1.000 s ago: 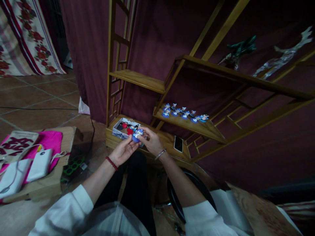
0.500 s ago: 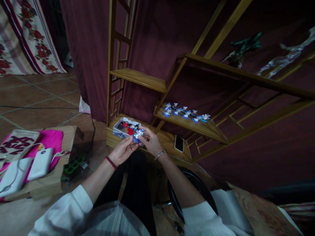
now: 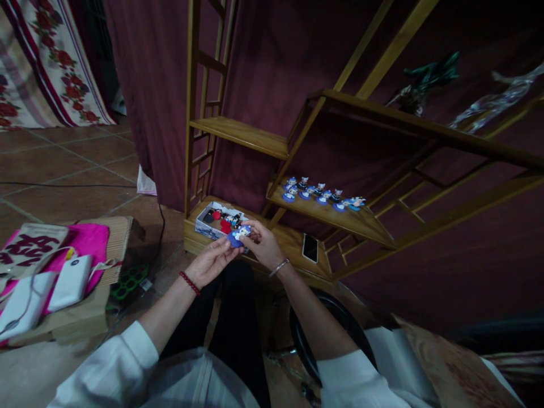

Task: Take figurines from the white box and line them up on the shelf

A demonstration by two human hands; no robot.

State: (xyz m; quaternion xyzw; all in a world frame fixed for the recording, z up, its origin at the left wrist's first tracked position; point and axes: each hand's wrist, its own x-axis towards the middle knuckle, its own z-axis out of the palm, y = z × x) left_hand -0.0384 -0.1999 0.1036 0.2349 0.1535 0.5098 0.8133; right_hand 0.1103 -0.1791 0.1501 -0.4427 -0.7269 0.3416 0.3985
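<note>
Between my two hands is a small blue and white figurine (image 3: 240, 233) on a round purple-blue base, tilted over to the right. My left hand (image 3: 215, 262) pinches its base from the left, while my right hand (image 3: 262, 245) grips its upper part from the right. Just behind it, an open cardboard box (image 3: 204, 229) holds several red and black figurines (image 3: 216, 215). Several blue, white and dark figurines (image 3: 323, 196) stand in rows on the raised wooden shelf (image 3: 369, 224) at the right.
A phone (image 3: 310, 247) lies on the lower wooden shelf (image 3: 291, 249). Dark green and clear ornaments (image 3: 433, 79) stand on the upper right shelf. White power banks (image 3: 70, 283) and a pink cloth rest on a cardboard box at left. A black ring-shaped object (image 3: 335, 317) is below my right forearm.
The figurine has turned from nearly upright to leaning right, its base swinging a little to the left. Both hands keep hold of it in nearly the same place.
</note>
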